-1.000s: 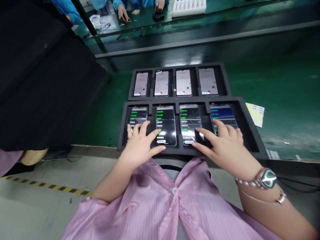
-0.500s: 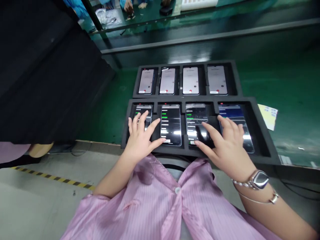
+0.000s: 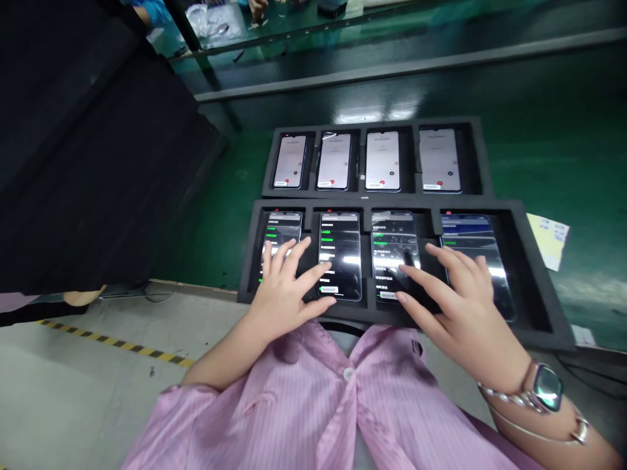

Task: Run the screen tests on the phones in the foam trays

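The person's left hand [image 3: 289, 284] and right hand [image 3: 465, 310] lie spread over the near foam tray [image 3: 522, 274], a black tray with four compartments, each holding a smartphone face up. Neither hand grips anything: the fingers [image 3: 294, 253] of the left hand are open, reaching over the first smartphone [image 3: 284, 228] and the second smartphone [image 3: 340, 245], with the thumb at the lower end of the second. The open fingers [image 3: 455, 259] of the right hand stretch across the third smartphone [image 3: 394, 245] and toward the fourth smartphone [image 3: 473, 245], the index fingertip low on the third. All four screens are dark with lines of small text, many marked green; the text is too small to read. Just beyond the near foam tray sits a far foam tray [image 3: 473, 156] holding four more smartphones [image 3: 383, 160] with pale screens, each showing a small red mark. Right of the near foam tray, a slip of printed paper [image 3: 548, 240] lies on the green counter [image 3: 563, 163]. Below the near foam tray is the pink striped smock [image 3: 274, 391] on the person's body, and a metal wristwatch [image 3: 547, 388] sits on the right wrist. Well beyond the near foam tray, another person's hand [image 3: 257, 8] shows at the far edge of the view.
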Demonstrator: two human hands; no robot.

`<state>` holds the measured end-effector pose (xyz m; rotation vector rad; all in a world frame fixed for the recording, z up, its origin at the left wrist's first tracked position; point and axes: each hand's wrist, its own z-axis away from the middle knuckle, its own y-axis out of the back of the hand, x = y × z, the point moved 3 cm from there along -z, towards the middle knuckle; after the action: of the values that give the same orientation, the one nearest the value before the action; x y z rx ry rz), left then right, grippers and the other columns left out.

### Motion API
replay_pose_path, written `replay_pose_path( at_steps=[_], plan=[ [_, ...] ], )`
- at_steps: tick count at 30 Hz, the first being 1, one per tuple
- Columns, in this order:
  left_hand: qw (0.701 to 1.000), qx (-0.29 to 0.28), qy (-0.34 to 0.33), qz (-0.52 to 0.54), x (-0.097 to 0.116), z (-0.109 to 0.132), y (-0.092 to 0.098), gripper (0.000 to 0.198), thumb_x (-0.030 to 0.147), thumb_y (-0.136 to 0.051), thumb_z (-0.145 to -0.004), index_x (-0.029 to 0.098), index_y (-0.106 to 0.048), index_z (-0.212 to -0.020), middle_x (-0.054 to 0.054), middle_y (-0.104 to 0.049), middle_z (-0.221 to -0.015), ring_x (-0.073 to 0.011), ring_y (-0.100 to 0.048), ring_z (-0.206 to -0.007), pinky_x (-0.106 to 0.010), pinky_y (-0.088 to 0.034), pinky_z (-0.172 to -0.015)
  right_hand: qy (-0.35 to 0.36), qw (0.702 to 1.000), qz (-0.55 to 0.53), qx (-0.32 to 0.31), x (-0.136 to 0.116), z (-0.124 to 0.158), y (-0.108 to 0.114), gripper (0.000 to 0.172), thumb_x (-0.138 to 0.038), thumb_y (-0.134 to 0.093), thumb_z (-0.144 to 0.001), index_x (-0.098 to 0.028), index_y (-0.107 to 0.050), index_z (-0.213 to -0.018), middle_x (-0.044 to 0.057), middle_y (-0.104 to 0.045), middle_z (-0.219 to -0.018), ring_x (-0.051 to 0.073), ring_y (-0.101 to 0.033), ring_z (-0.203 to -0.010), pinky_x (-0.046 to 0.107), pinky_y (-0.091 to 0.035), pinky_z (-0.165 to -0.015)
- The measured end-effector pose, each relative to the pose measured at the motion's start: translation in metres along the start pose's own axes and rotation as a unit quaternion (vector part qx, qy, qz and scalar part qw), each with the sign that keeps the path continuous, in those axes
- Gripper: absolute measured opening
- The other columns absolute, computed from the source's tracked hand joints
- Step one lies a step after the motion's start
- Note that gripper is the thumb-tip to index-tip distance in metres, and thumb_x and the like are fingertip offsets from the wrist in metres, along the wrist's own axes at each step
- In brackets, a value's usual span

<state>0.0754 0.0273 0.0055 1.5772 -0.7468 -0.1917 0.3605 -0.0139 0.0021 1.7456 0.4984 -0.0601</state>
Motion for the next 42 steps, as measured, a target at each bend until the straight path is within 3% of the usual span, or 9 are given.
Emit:
replay_pose_path(
  at_steps=[6,11,19,27,35,42],
  plan=[
    [0.999,0.012,0.028,-0.022,0.003,0.009,-0.001,0.060,0.061,-0.063,-0.099,0.025,-0.056,-0.147,-0.018,-0.038,-0.164,-0.0411,-0.030,-0.154,-0.073,-0.015,-0.127,0.014,1.000,0.007,0.000,-0.004,0.010,-0.001,0.043,-0.042,-0.048,-0.106,-0.026,-0.053,-0.145,0.025,-0.041,-0.154,0.051,-0.040,-0.145,0.080,-0.028,-0.116],
    [0.999,-0.004,0.034,-0.033,0.000,0.011,-0.012,0.066,0.068,-0.065,-0.094,0.027,-0.057,-0.146,-0.016,-0.036,-0.166,-0.0454,-0.022,-0.156,-0.073,-0.018,-0.126,0.025,0.998,0.056,0.012,-0.010,0.014,-0.010,0.069,-0.044,-0.055,-0.104,-0.030,-0.027,-0.165,0.027,-0.037,-0.159,0.057,-0.037,-0.146,0.084,-0.027,-0.112],
    [0.998,-0.028,0.039,-0.042,0.002,0.006,-0.015,0.072,0.071,-0.065,-0.093,0.029,-0.055,-0.150,-0.016,-0.032,-0.168,-0.0472,-0.019,-0.158,-0.076,-0.016,-0.126,0.015,0.998,0.069,-0.001,-0.009,0.014,-0.015,0.081,-0.051,-0.052,-0.104,-0.032,-0.009,-0.170,0.024,-0.037,-0.162,0.053,-0.034,-0.150,0.080,-0.026,-0.118],
    [0.998,-0.007,0.044,-0.051,0.003,0.008,-0.015,0.076,0.071,-0.064,-0.094,0.023,-0.053,-0.152,-0.017,-0.040,-0.166,-0.0449,-0.025,-0.157,-0.072,-0.015,-0.129,0.025,0.995,0.092,0.003,-0.013,0.015,-0.018,0.077,-0.052,-0.048,-0.106,-0.024,-0.015,-0.169,0.029,-0.039,-0.159,0.054,-0.036,-0.148,0.080,-0.027,-0.116],
    [0.997,0.042,0.021,-0.063,0.002,0.011,-0.018,0.068,0.069,-0.063,-0.095,0.023,-0.060,-0.146,-0.017,-0.043,-0.164,-0.0454,-0.028,-0.155,-0.072,-0.021,-0.127,0.045,0.993,0.085,0.064,-0.008,0.018,-0.021,0.075,-0.057,-0.050,-0.105,-0.022,-0.030,-0.168,0.027,-0.047,-0.155,0.055,-0.044,-0.142,0.080,-0.032,-0.114],
    [0.996,0.051,0.023,-0.063,0.002,0.011,-0.018,0.070,0.069,-0.062,-0.096,0.020,-0.058,-0.145,-0.017,-0.046,-0.162,-0.0443,-0.031,-0.154,-0.071,-0.022,-0.127,0.036,0.995,0.079,0.055,-0.011,0.016,-0.018,0.076,-0.054,-0.052,-0.105,-0.022,-0.025,-0.169,0.027,-0.048,-0.153,0.054,-0.043,-0.143,0.079,-0.032,-0.116]
  ],
)
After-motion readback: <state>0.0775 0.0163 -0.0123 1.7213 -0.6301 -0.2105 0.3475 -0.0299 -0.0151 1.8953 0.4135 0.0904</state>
